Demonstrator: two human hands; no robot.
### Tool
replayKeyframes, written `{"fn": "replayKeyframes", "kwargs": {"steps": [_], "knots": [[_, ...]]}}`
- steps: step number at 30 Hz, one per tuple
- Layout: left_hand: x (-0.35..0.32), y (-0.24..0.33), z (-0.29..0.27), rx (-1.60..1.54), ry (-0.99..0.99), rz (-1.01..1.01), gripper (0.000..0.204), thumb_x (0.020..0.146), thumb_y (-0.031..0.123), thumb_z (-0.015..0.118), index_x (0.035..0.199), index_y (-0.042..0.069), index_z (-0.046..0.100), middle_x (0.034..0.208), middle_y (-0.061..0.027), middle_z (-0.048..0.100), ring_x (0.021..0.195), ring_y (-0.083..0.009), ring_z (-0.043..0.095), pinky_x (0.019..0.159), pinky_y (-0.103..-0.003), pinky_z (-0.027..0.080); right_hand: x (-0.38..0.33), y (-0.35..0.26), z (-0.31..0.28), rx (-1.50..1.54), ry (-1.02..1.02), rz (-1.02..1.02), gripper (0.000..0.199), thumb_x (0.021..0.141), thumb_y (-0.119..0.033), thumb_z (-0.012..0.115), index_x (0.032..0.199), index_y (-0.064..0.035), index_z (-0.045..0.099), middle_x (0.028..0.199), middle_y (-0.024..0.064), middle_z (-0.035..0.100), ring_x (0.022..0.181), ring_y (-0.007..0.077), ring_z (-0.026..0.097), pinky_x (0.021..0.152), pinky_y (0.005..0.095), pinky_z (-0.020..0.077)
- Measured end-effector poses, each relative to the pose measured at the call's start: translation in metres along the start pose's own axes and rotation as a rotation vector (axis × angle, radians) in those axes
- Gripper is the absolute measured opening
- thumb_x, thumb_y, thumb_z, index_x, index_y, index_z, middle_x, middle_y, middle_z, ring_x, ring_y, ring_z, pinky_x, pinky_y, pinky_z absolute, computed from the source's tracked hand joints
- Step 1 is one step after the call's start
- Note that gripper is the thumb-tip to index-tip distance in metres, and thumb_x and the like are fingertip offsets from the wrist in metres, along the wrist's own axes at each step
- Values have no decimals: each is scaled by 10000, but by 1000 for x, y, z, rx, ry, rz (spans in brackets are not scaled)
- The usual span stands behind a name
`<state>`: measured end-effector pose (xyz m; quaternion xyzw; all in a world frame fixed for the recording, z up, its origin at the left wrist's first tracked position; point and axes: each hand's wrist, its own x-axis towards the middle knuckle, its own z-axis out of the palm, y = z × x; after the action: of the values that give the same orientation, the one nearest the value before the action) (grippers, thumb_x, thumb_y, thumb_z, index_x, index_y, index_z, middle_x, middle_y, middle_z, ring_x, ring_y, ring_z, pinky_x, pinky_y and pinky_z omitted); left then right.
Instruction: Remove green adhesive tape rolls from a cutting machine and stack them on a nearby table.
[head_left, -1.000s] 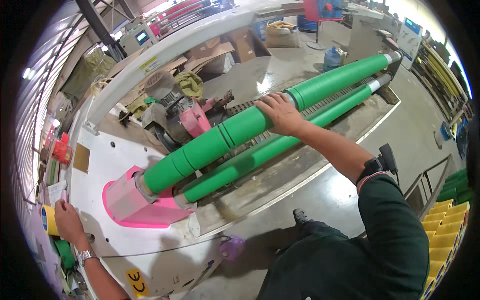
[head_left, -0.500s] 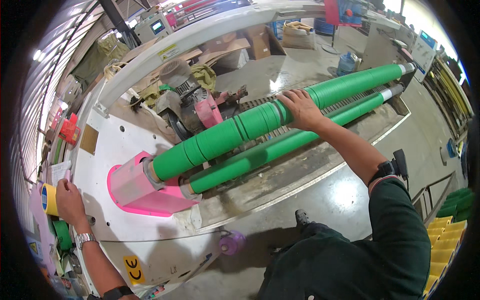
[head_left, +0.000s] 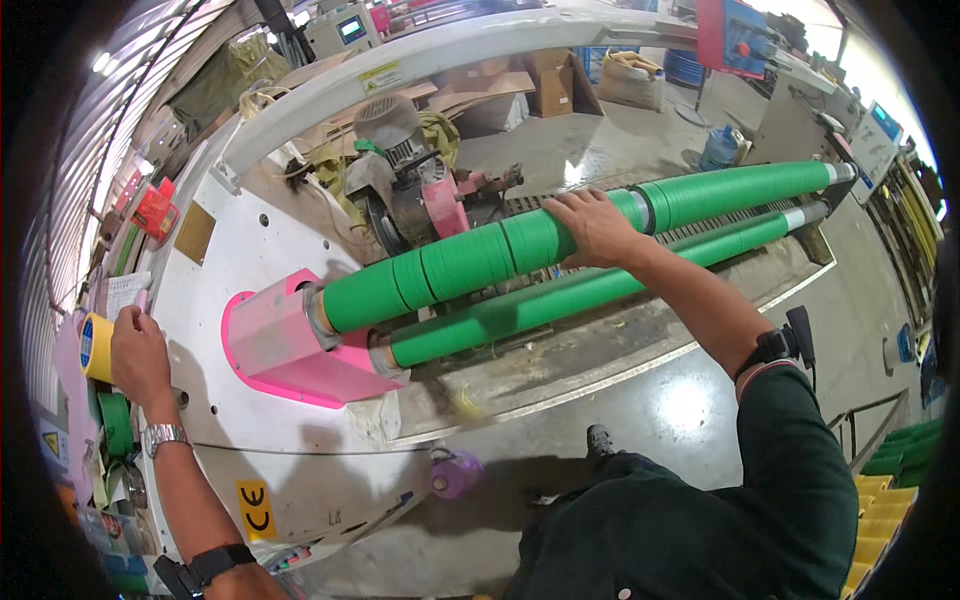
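My right hand [head_left: 598, 228] is wrapped over the upper green tape rolls [head_left: 455, 262], fingers over the top and thumb on the near side. These rolls sit side by side on a long shaft with thin gaps between them. Just right of the hand a grey band of shaft [head_left: 641, 210] shows. Below and nearer lies a thinner green roll [head_left: 520, 318] on a second shaft. At the far left my left hand [head_left: 142, 352] is closed beside a yellow tape roll [head_left: 97, 347]. A slim pinkish thing shows at its fingertips; what it holds is unclear.
A pink housing [head_left: 290, 335] carries the shafts' left ends. Behind them stands a motor [head_left: 390, 135]. A white frame beam [head_left: 420, 62] arches across the back. A purple container [head_left: 456, 473] is on the floor, and yellow rolls [head_left: 885, 515] are stacked at lower right.
Tape rolls at my right hand have slid left along the shaft. Gaps left of the hand have narrowed, and a grey gap has opened on its right. The view has shifted slightly.
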<state>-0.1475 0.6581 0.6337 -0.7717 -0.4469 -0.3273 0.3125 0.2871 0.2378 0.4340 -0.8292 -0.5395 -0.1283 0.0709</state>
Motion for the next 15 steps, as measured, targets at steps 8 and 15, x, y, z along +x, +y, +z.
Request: {"fn": "replayKeyframes", "kwargs": {"steps": [8,15], "knots": [[0,-3,1,6,-40,-1,226,947,273,534,1058,135,674,1019,-106,713,884,-340,674,715,-457,527,11,-12,6,44,-54,-21,992,567,-360,898,1398,-88,431,1320,137,539,1257,339,488,1088,469,353],[-1,-3,1,-25,10,19,235,944,268,524,1046,126,681,1015,-114,715,880,-339,675,719,-465,524,-2,5,7,55,32,-32,978,588,-362,900,1403,-103,426,1320,135,539,1238,343,503,1076,462,367]]}}
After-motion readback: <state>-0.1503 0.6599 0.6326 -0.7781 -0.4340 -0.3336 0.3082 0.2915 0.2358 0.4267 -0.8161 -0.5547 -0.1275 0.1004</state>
